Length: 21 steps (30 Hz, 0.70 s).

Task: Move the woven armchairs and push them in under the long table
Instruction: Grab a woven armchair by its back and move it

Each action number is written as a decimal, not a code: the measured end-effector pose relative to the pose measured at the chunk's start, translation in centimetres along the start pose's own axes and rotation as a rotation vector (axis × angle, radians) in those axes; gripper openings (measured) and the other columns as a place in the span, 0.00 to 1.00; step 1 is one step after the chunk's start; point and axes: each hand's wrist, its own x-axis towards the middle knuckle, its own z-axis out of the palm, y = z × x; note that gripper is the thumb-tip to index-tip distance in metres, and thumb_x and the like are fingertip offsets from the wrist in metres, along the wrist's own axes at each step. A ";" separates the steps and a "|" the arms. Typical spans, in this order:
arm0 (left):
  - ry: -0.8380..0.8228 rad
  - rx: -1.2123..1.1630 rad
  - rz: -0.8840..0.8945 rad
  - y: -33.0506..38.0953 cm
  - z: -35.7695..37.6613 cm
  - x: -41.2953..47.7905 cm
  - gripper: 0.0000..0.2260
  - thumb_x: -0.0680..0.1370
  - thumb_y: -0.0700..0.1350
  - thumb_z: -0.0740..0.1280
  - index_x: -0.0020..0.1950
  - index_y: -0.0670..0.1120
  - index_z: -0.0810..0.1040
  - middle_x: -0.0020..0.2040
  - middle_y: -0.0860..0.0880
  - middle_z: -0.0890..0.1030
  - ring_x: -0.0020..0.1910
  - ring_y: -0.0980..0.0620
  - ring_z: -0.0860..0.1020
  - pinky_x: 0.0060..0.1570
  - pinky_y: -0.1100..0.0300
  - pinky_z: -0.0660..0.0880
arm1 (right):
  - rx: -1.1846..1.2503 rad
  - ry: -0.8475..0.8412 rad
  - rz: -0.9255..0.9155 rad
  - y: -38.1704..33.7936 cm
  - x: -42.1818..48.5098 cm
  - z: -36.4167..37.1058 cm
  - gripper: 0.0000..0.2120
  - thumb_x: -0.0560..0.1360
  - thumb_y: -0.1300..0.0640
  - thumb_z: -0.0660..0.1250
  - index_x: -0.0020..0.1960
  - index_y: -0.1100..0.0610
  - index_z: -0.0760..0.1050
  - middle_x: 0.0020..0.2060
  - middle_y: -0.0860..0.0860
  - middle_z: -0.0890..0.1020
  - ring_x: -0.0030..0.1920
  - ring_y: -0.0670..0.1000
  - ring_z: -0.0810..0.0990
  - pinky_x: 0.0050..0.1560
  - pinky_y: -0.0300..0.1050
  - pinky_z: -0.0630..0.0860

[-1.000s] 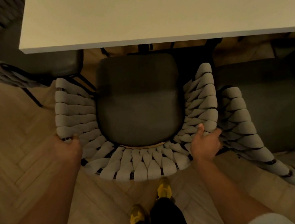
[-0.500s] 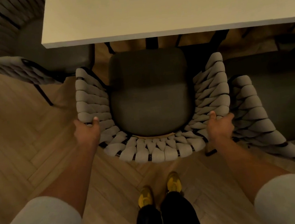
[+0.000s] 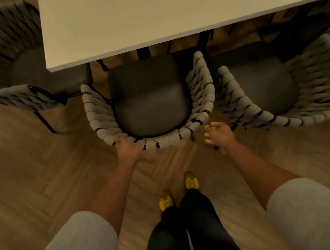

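The middle woven armchair (image 3: 201, 92), grey straps around a dark seat cushion, stands with the front of its seat under the edge of the long pale table (image 3: 147, 13). My left hand (image 3: 128, 147) grips the back rim of this chair at its left rear. Off the chair, my right hand (image 3: 219, 135) hovers just behind its right rear corner with fingers spread.
A second woven armchair (image 3: 320, 86) stands close on the right, angled, its arm almost touching the middle one. A third armchair (image 3: 13, 97) sits at the table's left end. Herringbone wood floor (image 3: 32, 181) lies behind the chairs; my feet in yellow shoes (image 3: 178, 191) stand below.
The middle chair has slid further in toward the table. My right hand has let go of the rim and opened. My left hand has shifted along the rim toward the back.
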 end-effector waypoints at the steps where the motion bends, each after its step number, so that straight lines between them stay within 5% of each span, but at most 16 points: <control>1: -0.040 0.001 0.015 0.5 0.7 -0.6 0.36 0.74 0.48 0.71 0.79 0.42 0.63 0.75 0.41 0.69 0.72 0.40 0.70 0.71 0.46 0.70 | 0.009 -0.004 -0.007 0.3 -0.3 -1.0 0.20 0.81 0.54 0.69 0.71 0.54 0.70 0.57 0.52 0.79 0.57 0.52 0.82 0.54 0.54 0.84; 3: -0.146 0.043 0.038 2.3 2.1 -2.7 0.31 0.77 0.48 0.71 0.78 0.44 0.66 0.71 0.43 0.73 0.68 0.42 0.73 0.68 0.49 0.73 | 0.038 -0.032 -0.012 0.9 -1.3 -3.4 0.16 0.79 0.53 0.71 0.65 0.52 0.74 0.56 0.52 0.80 0.51 0.50 0.83 0.45 0.50 0.85; 6: -0.288 0.160 0.121 4.0 4.5 -6.6 0.21 0.79 0.55 0.70 0.68 0.49 0.73 0.61 0.46 0.78 0.55 0.47 0.78 0.50 0.54 0.77 | 0.076 -0.033 0.012 2.7 -2.5 -7.7 0.10 0.75 0.53 0.72 0.55 0.52 0.78 0.53 0.55 0.82 0.45 0.51 0.83 0.37 0.48 0.81; 10: -0.422 0.121 0.184 5.1 8.9 -11.2 0.16 0.79 0.53 0.71 0.65 0.50 0.77 0.59 0.50 0.80 0.56 0.50 0.79 0.56 0.52 0.78 | 0.129 0.029 0.061 5.2 -4.3 -13.8 0.05 0.78 0.56 0.68 0.52 0.55 0.80 0.52 0.56 0.83 0.46 0.53 0.83 0.41 0.50 0.81; 15: -0.520 0.112 0.227 8.8 14.8 -14.0 0.12 0.79 0.49 0.71 0.62 0.49 0.79 0.56 0.48 0.83 0.51 0.50 0.82 0.56 0.49 0.82 | 0.171 0.069 0.072 7.5 -4.3 -21.5 0.06 0.80 0.58 0.66 0.54 0.58 0.80 0.55 0.56 0.82 0.50 0.55 0.83 0.27 0.41 0.77; 17: -0.547 0.113 0.213 11.4 17.4 -14.5 0.14 0.79 0.48 0.71 0.63 0.47 0.79 0.56 0.48 0.82 0.53 0.50 0.82 0.59 0.48 0.81 | 0.192 0.083 0.076 7.9 -3.7 -24.6 0.05 0.81 0.59 0.66 0.54 0.57 0.79 0.56 0.55 0.82 0.52 0.55 0.83 0.29 0.42 0.79; 21: -0.549 0.087 0.182 16.3 23.2 -15.2 0.18 0.78 0.51 0.72 0.67 0.48 0.77 0.58 0.49 0.82 0.56 0.50 0.82 0.57 0.49 0.81 | 0.159 0.119 0.064 8.2 -1.3 -31.1 0.06 0.80 0.56 0.68 0.56 0.55 0.80 0.56 0.54 0.83 0.54 0.53 0.84 0.51 0.54 0.84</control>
